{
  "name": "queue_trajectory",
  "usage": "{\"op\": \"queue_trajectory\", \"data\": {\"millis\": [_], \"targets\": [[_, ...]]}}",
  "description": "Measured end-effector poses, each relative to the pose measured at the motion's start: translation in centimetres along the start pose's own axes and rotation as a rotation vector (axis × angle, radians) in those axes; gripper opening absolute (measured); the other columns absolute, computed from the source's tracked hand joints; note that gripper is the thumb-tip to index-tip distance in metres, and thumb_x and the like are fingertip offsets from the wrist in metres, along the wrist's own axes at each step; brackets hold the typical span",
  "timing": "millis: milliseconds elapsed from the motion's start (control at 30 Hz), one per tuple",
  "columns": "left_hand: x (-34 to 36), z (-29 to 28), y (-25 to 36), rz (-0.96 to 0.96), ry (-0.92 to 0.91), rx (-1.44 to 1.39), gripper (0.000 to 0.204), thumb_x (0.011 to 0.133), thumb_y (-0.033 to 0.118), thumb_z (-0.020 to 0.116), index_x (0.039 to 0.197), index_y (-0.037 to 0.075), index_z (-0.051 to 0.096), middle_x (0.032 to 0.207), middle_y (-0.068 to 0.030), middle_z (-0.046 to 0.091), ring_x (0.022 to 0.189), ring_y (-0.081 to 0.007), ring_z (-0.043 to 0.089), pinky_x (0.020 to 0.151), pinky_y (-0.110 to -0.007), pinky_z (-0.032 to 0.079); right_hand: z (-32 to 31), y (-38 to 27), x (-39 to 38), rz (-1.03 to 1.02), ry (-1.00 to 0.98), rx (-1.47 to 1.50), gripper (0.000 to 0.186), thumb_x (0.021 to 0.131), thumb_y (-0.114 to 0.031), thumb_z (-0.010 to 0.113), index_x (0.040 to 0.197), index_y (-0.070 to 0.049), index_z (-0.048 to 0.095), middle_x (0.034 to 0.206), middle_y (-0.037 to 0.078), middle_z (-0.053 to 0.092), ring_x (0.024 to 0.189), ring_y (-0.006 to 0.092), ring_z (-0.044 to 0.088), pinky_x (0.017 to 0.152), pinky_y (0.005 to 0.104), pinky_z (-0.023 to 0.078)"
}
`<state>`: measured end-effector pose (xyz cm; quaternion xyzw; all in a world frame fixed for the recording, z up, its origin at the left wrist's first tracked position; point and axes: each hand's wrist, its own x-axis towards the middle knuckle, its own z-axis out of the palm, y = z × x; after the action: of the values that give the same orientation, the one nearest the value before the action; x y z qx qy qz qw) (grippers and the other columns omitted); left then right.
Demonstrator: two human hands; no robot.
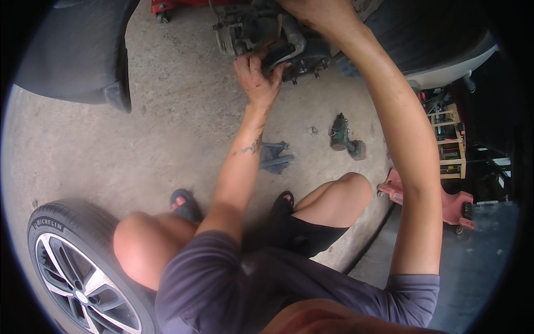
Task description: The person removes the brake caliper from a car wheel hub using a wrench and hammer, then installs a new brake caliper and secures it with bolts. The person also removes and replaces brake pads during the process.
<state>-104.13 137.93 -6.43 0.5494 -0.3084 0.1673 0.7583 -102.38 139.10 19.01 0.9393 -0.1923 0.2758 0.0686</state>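
Observation:
A dark brake caliper and bracket (250,30) sit beside a wheel hub with studs (305,67) at the top of the head view. My left hand (257,80) has its fingers curled on the lower part of this assembly. My right hand (320,14) reaches above it; its fingertips are out of sight at the top edge. On the concrete below lie a green cordless power tool (340,133), a small wire clip (312,130) and dark gloves or cloth (275,156), partly behind my left forearm.
An alloy wheel with tyre (80,278) lies by my left knee. Dark body panels (72,55) flank the brake assembly. A red wheeled item (169,5) is at the top. At right are a wooden frame (450,114) and a red wheeled creeper or stool (456,203).

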Motion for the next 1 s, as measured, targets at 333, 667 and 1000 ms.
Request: {"op": "queue_trajectory", "data": {"millis": [333,667,1000], "targets": [[0.2,0.1,0.2,-0.012,0.010,-0.013,0.056,0.056,0.024,0.089,0.099,0.006,0.058,0.099,-0.0103,0.051,0.094,-0.0289,0.048,0.079,-0.040,0.040,5.1,0.8,3.1,-0.115,-0.156,-0.008,0.041,0.071,-0.018,0.070,0.102,0.006,0.058,0.087,0.031,0.062,0.089,0.0431,0.063,0.076,0.0468,0.052],[0.9,-1.1,-1.3,0.002,0.006,0.024,0.065,0.056,0.029,0.089,0.105,0.006,0.055,0.106,-0.0114,0.054,0.100,-0.0307,0.049,0.086,-0.041,0.039,4.2,-1.7,1.9,-0.128,-0.229,-0.039,0.050,0.075,-0.021,0.070,0.107,0.011,0.052,0.077,0.031,0.062,0.078,0.0446,0.064,0.067,0.0467,0.052],[0.4,0.4,0.9,-0.042,-0.024,-0.006,0.061,0.058,0.028,0.089,0.104,0.006,0.056,0.105,-0.0103,0.054,0.100,-0.0304,0.049,0.086,-0.041,0.039,5.9,4.4,4.8,0.054,-0.188,-0.159,0.038,0.074,-0.024,0.070,0.088,0.010,0.061,0.078,0.029,0.063,0.083,0.0426,0.064,0.073,0.0455,0.051]]}}
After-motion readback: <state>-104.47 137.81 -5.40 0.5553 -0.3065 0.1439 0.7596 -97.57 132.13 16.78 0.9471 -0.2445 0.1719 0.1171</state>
